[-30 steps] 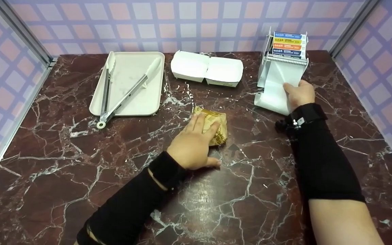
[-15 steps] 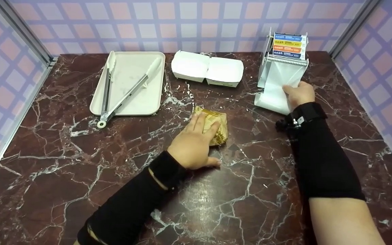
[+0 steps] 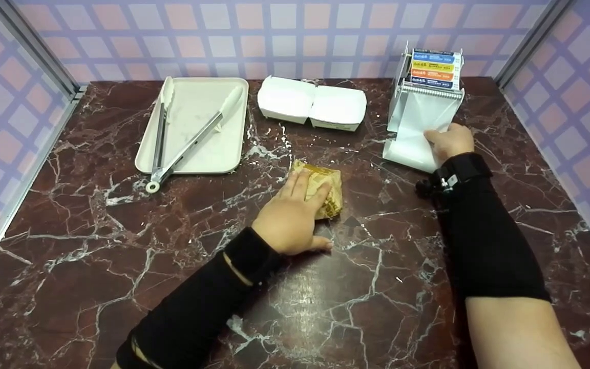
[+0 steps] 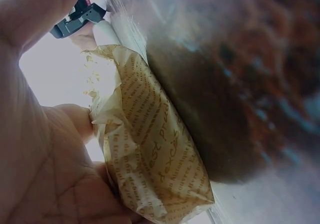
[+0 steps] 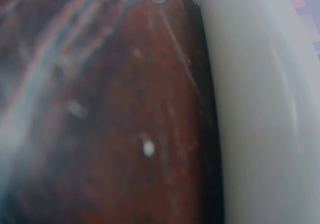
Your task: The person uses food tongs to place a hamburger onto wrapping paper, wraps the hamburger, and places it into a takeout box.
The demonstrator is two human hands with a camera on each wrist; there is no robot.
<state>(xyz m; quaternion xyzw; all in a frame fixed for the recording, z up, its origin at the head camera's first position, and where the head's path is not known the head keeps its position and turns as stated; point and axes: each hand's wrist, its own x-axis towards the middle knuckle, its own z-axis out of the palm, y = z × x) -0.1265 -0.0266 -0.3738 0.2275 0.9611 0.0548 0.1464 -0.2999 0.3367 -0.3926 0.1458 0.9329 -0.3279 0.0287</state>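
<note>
My left hand rests with its fingers laid over a small paper-wrapped packet. In the left wrist view, the packet's tan paper carries brown lettering and creased folds, beside the palm. My right hand pinches the white backing strip hanging from a label dispenser. Coloured labels in blue, yellow, orange and navy show on the strip at the dispenser's top. The lower end of the strip curls under above the table. In the right wrist view, the curled strip fills the right side; the fingers are out of sight.
A pale tray stands at the back left with splayed tongs lying across it, their hinge end over its front edge. An unfolded white carton sits at the back middle. Patterned panels enclose the dark marbled table.
The coloured labels have slid slightly down on the dispenser, and a dark one now shows at the top. The left hand and the packet stay in place.
</note>
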